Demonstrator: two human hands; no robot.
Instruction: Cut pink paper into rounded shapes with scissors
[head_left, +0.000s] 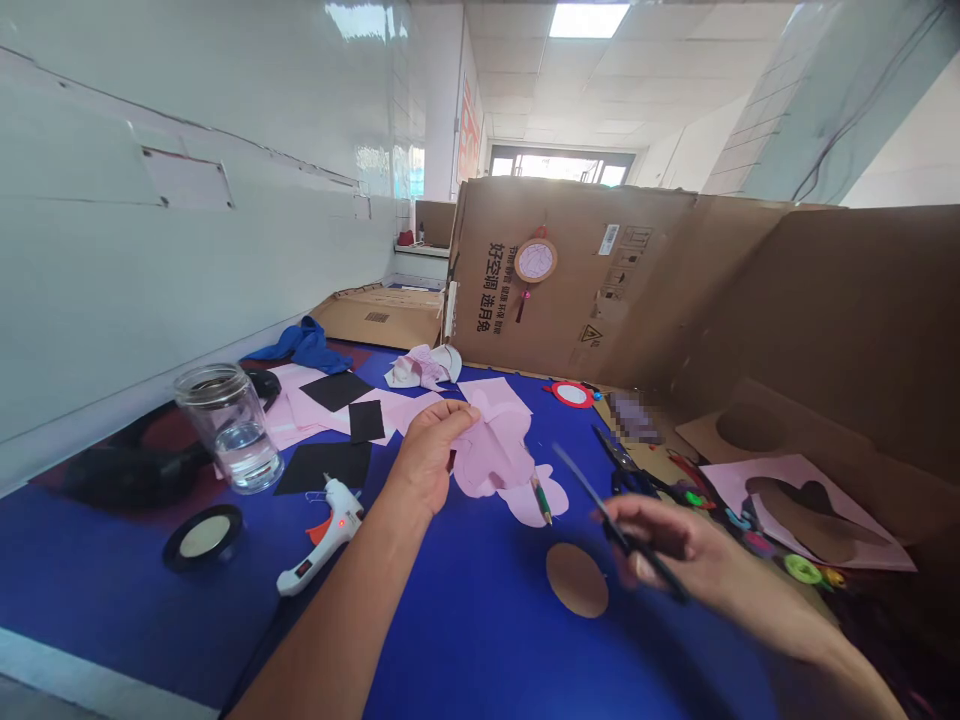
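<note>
My left hand point(435, 450) pinches a pink paper piece point(495, 455) with a wavy, rounded edge, raised over the blue table. In my right hand point(667, 545) is a slim tool point(581, 478) with a thin silver blade and a dark handle. Motion blurs it, so its exact kind is unclear. The blade points up and left, apart from the paper. Under the held sheet lies a pink paper cutout point(529, 502) with a green pencil point(541, 500) on it. A brown oval cardboard piece point(577, 580) lies between my hands.
Left of my forearm are a white glue gun point(322, 540), a roll of black tape point(202, 538), a glass jar point(236, 430) with water and black squares point(366, 421). Scissors point(626, 465) and a pink sheet point(802, 510) lie right. Cardboard walls point(585, 290) stand behind.
</note>
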